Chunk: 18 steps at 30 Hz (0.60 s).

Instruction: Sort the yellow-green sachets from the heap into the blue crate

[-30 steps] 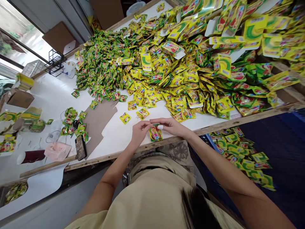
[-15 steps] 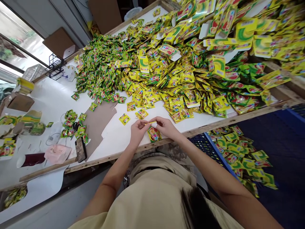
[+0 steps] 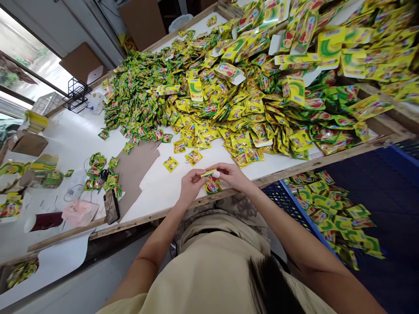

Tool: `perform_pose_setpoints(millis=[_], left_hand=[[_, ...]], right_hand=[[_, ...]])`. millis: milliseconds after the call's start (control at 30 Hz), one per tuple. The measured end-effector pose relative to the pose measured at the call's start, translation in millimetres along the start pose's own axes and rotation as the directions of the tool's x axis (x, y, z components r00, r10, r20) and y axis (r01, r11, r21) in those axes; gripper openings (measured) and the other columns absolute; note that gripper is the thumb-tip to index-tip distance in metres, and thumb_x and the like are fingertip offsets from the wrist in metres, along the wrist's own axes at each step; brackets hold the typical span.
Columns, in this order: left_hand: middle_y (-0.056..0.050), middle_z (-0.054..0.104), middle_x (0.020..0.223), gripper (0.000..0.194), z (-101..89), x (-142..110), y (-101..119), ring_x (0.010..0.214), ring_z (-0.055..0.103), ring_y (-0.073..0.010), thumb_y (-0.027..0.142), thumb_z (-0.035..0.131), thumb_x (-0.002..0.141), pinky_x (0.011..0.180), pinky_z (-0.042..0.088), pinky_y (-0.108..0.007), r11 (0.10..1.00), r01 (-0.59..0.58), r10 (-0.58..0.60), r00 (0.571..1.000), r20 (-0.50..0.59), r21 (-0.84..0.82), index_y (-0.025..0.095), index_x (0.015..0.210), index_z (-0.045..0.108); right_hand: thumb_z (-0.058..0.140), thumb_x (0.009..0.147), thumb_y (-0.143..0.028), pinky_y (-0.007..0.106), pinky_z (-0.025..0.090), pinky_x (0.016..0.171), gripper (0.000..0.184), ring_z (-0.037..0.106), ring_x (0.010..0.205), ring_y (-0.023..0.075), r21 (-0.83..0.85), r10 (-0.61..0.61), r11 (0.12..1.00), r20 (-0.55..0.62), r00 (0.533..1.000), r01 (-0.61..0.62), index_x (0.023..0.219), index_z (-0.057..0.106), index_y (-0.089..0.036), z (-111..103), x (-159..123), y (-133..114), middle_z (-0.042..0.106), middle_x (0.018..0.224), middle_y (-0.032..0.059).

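While left hand faces right hand, both pinch a packet.

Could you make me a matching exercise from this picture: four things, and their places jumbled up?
Things:
1. Phone
2. Black wire rack
3. Blue crate
4. Packet nearest the person

Places:
A. Below the table's near edge, to the right, with loose packets inside
B. Pinched by the left hand and right hand
C. Beside the pink bag
D. At the far left side of the table

Pairs: 1-C, 2-D, 3-A, 4-B
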<state>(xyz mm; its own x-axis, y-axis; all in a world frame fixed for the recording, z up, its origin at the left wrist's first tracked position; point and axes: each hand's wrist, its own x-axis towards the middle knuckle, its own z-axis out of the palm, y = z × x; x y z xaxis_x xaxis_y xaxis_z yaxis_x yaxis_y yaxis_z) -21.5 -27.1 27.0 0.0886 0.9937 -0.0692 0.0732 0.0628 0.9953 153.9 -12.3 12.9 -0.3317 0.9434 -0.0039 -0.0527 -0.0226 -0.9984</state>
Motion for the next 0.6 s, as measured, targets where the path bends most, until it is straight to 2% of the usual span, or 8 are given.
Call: perform_pose_setpoints(millis=[133,333,467,533,600], left_hand=[[-0.004,0.067,0.092,0.018,1.0,-3.3,-8.9,0.089,0.063,-0.0158,0.03,0.075,0.067,0.085,0.051,-0.034,0.999,-0.037,0.036,0.999,-0.019,-0.031,0.019,0.079,0.067],[-0.004,0.066,0.094,0.016,1.8,-4.2,-10.9,0.09,0.063,-0.016,0.032,0.073,0.071,0.085,0.052,-0.035,0.999,-0.035,0.035,0.999,0.004,-0.007,0.019,0.076,0.065],[-0.005,0.064,0.095,0.018,2.1,-3.5,-6.7,0.091,0.062,-0.0164,0.036,0.068,0.076,0.085,0.05,-0.033,0.997,-0.057,0.055,0.998,0.028,0.044,0.02,0.082,0.065],[-0.007,0.062,0.101,0.023,-4.0,0.0,-3.9,0.093,0.061,-0.0167,0.038,0.063,0.081,0.086,0.049,-0.033,0.993,-0.067,0.065,0.998,0.025,0.096,0.021,0.095,0.063],[-0.008,0.061,0.106,0.028,-18.8,7.2,-2.3,0.096,0.06,-0.0172,0.039,0.059,0.083,0.088,0.048,-0.032,0.979,-0.089,0.101,0.993,-0.054,0.185,0.021,0.104,0.06]], right_hand=[[0.06,0.082,-0.032,0.037,0.047,0.092,0.025,0.063,0.099,0.0211,-0.039,-0.054,0.998,0.003,0.999,0.054,0.102,0.071,-0.021,-2.0,-4.3,4.7,0.071,0.103,0.0058],[0.058,0.083,-0.03,0.037,0.05,0.088,0.019,0.065,0.095,0.0205,-0.068,-0.128,0.99,-0.029,0.991,0.125,0.094,0.073,-0.024,3.6,-3.6,13.5,0.072,0.099,0.0055],[0.055,0.084,-0.03,0.037,0.05,0.086,0.02,0.065,0.092,0.0212,-0.126,-0.125,0.985,-0.051,0.991,0.118,0.093,0.071,-0.023,7.1,1.0,4.7,0.071,0.096,0.0055],[0.051,0.085,-0.035,0.037,0.05,0.082,0.022,0.064,0.087,0.0216,-0.191,-0.111,0.978,-0.142,0.984,0.083,0.089,0.07,-0.023,-11.4,-6.1,-8.8,0.071,0.091,0.0056],[0.046,0.087,-0.041,0.037,0.05,0.075,0.028,0.063,0.081,0.0223,-0.324,-0.068,0.946,-0.258,0.964,-0.021,0.085,0.068,-0.024,-51.4,-26.6,-25.5,0.07,0.085,0.006]])
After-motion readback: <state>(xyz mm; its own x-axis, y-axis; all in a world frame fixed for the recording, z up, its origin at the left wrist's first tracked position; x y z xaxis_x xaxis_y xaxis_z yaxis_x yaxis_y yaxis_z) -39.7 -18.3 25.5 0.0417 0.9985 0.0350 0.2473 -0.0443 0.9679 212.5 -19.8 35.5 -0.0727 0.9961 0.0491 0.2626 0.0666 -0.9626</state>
